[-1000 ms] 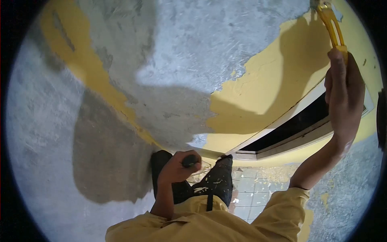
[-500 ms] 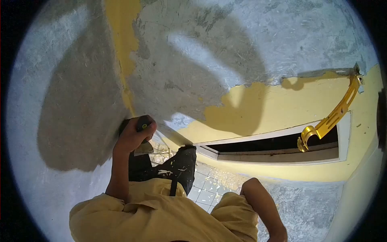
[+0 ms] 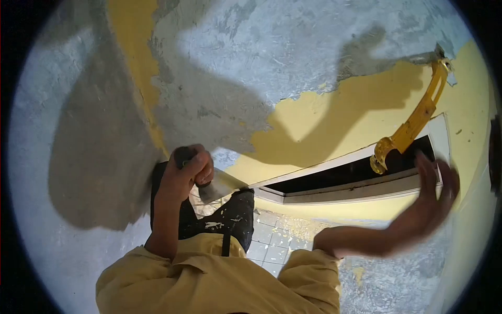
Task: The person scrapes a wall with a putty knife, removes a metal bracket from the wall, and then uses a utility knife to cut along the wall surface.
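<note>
My left hand (image 3: 185, 170) is wrapped around the dark handle of a paint scraper (image 3: 212, 193), in front of my body near the wall corner. The flat metal blade points down and to the right. On the right side, my right hand (image 3: 431, 204) is raised with its fingers stretched out, slightly blurred, and holds nothing. Its fingertips are just below and to the right of a gold curtain rod bracket (image 3: 418, 118) fixed to the wall; I see no clear contact.
The wall shows bare grey plaster (image 3: 219, 89) and leftover yellow paint (image 3: 308, 125). A white-framed opening (image 3: 361, 197) with a dark inside lies below the bracket. Paint flakes (image 3: 295, 230) litter the tiled floor (image 3: 274, 254) beside my paint-spotted dark trousers (image 3: 230, 220).
My right arm has swung up from the lower right, bringing the open hand near the bracket. My left hand has moved slightly right, turning the scraper blade. The view has shifted a little.
</note>
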The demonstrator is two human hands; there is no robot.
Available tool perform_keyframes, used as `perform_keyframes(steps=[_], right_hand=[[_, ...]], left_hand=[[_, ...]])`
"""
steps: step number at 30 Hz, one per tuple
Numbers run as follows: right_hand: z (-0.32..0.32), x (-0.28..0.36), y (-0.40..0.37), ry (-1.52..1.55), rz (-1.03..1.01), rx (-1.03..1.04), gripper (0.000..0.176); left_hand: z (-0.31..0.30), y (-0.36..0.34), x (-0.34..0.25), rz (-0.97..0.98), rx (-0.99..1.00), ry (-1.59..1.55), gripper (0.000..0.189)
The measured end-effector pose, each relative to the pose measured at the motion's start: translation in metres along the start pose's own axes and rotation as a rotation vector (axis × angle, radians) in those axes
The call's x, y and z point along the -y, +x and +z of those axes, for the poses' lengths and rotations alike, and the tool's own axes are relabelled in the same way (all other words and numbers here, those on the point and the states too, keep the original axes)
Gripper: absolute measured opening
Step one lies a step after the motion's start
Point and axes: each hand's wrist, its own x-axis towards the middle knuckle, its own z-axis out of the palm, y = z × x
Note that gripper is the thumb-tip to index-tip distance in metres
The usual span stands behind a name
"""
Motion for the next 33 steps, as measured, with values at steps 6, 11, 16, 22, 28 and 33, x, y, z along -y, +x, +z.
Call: perform_keyframes(steps=[6, 11, 16, 22, 28, 33], right_hand=[[0.065, 0.006, 0.013, 0.55, 0.343, 0.303, 0.031], [0.045, -0.033, 0.029, 0.909, 0.385, 0.675, 0.029], [0.04, -0.055, 0.041, 0.72, 0.189, 0.655, 0.046], [0.049, -0.054, 0.034, 0.727, 0.194, 0.562, 0.048], [0.056, -0.058, 0.028, 0.779, 0.195, 0.565, 0.043], [0.06, -0.056, 0.025, 0.784, 0.203, 0.512, 0.045]], left_hand=[[0.045, 0.033, -0.045, 0.286, 0.301, 0.125, 0.03], [0.085, 0.057, -0.077, 0.542, 0.592, 0.139, 0.03], [0.101, 0.064, -0.103, 0.785, 0.636, 0.206, 0.029], [0.092, 0.085, -0.087, 0.951, 0.633, 0.252, 0.027], [0.097, 0.058, -0.089, 1.234, 0.671, -0.085, 0.022], [0.083, 0.093, -0.072, 1.128, 0.458, 0.209, 0.019]])
